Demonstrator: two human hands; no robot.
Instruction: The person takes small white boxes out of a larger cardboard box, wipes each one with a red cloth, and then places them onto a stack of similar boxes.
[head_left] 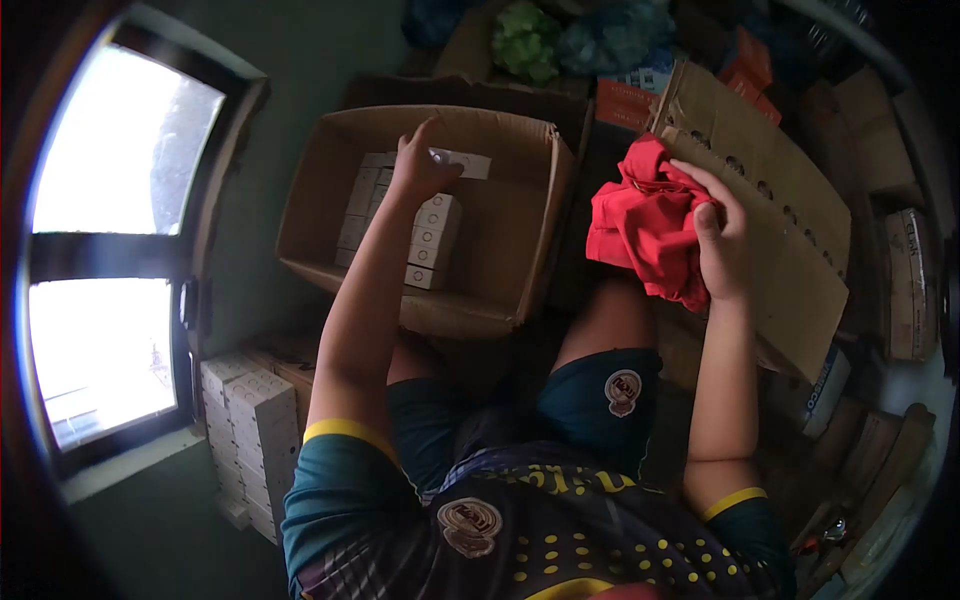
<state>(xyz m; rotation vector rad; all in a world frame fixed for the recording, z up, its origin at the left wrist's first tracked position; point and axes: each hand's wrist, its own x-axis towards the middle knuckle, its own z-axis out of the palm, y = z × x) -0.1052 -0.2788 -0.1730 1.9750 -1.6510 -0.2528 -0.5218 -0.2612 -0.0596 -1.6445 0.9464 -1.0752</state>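
My left hand (425, 168) is over the open cardboard box (502, 230), its fingers bent around a small white box (468, 164) near the back wall. Below and beside that hand, small white boxes with round marks (428, 240) stand in rows on the left side of the cardboard box. My right hand (720, 235) holds a crumpled red cloth (645, 225), with the thumb and fingers against its right side, in front of a tilted cardboard piece.
A window (110, 230) is at the left, with stacked white boxes (255, 430) below it. The large cardboard piece (780, 220) leans at the right. Green (527, 40) and bluish plastic bags (615, 45) lie at the back. More cartons (908, 285) line the right side.
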